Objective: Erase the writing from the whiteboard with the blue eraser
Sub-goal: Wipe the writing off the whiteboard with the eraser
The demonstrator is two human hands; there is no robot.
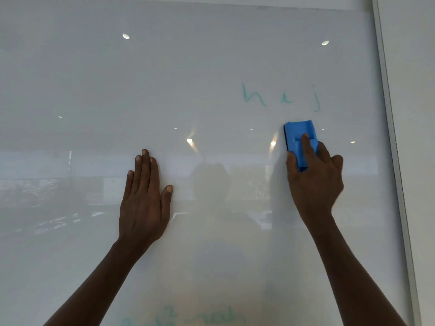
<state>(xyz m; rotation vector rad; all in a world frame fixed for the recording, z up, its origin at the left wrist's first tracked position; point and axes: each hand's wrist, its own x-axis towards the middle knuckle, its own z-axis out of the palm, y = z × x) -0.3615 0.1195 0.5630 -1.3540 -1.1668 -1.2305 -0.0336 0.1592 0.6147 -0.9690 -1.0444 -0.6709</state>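
A glossy whiteboard (98, 85) fills the view. Faint teal writing "hej" (281, 98) sits at the upper right. More faint teal writing (186, 317) runs along the bottom edge, partly cut off. My right hand (316, 184) grips the blue eraser (299, 137) and presses it flat on the board, just below the "hej". The index finger lies along the eraser's back. My left hand (143, 203) rests flat on the board at the centre, fingers together and pointing up, holding nothing.
The board's metal frame (390, 128) runs down the right side, with a white wall (414, 67) beyond it. Ceiling lights and a dim room reflect in the board's surface.
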